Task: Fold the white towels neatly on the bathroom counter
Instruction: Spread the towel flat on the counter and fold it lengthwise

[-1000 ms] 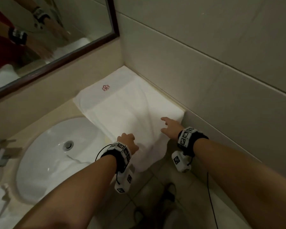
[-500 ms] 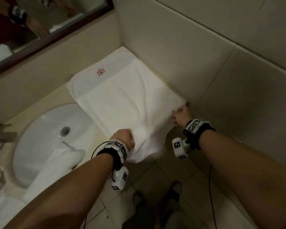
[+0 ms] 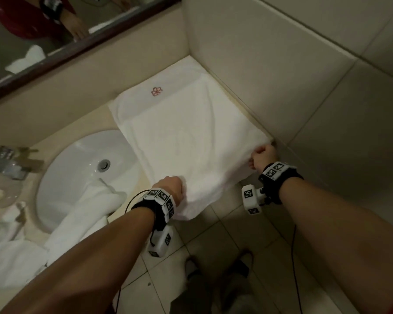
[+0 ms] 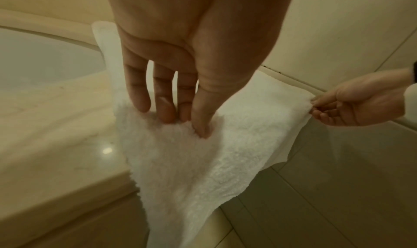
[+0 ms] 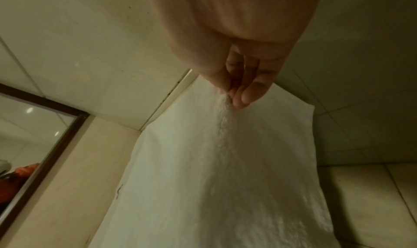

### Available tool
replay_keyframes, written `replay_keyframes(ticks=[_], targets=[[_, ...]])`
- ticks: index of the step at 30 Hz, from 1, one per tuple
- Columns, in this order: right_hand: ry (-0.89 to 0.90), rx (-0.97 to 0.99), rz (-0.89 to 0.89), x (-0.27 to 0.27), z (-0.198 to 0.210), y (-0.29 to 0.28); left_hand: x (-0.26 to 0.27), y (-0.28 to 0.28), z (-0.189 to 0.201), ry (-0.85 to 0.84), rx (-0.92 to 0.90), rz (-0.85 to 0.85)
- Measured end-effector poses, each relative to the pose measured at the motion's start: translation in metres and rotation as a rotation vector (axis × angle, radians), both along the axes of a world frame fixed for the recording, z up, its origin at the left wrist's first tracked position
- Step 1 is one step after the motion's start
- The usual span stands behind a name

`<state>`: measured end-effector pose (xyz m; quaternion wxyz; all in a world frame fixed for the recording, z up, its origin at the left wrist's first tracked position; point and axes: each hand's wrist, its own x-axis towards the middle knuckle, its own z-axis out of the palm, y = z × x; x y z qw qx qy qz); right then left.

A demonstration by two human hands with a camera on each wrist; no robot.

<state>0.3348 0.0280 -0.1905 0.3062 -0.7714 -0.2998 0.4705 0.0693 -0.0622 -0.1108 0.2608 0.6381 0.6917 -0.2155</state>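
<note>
A white towel with a small red flower emblem lies spread on the beige counter in the corner by the wall, its near edge hanging over the counter front. My left hand pinches the near left part of the towel between thumb and fingers. My right hand pinches the near right corner by the wall; the right wrist view shows its fingertips closed on the cloth. Both grips sit at the counter's front edge.
A white sink lies left of the towel, with another crumpled white towel draped over its front rim. A faucet and a glass dish stand at far left. Tiled walls close the right side; a mirror hangs behind.
My right hand went from resting flat on the towel to pinching its near right corner by the wall. My left hand keeps its grip on the near left edge. The towel lies flatter.
</note>
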Motion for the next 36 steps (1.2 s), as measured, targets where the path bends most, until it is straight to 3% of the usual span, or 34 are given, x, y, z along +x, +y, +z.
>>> replay_keyframes(ticks=[5, 8, 11, 14, 20, 24, 28, 33, 36], targets=[[-0.067, -0.004, -0.058, 0.024, -0.054, 0.010, -0.008, -0.005, -0.003, -0.063, 0.011, 0.006], [-0.085, 0.007, -0.080, 0.019, -0.053, 0.006, -0.016, -0.005, -0.004, -0.140, 0.120, 0.180], [-0.072, 0.004, -0.009, 0.001, -0.012, -0.007, -0.033, 0.000, -0.004, -0.072, 0.239, 0.448], [-0.042, 0.025, 0.159, -0.025, 0.030, -0.024, -0.052, 0.002, -0.006, -0.010, 0.243, 0.662], [-0.125, 0.044, 0.646, -0.074, 0.053, -0.052, -0.071, 0.014, -0.019, -0.409, 0.228, 0.992], [-0.260, 0.046, 0.871, -0.094, 0.050, -0.058, -0.075, 0.019, -0.025, -0.570, 0.160, 1.142], [-0.278, 0.049, 0.879, -0.095, 0.045, -0.055, -0.100, 0.025, -0.062, -0.606, 0.154, 1.223], [-0.289, 0.045, 0.898, -0.097, 0.042, -0.050, -0.086, 0.000, -0.014, -0.754, 0.053, 1.322], [-0.280, 0.025, 0.904, -0.097, 0.039, -0.046, -0.079, -0.016, -0.005, -0.834, -0.159, 1.308]])
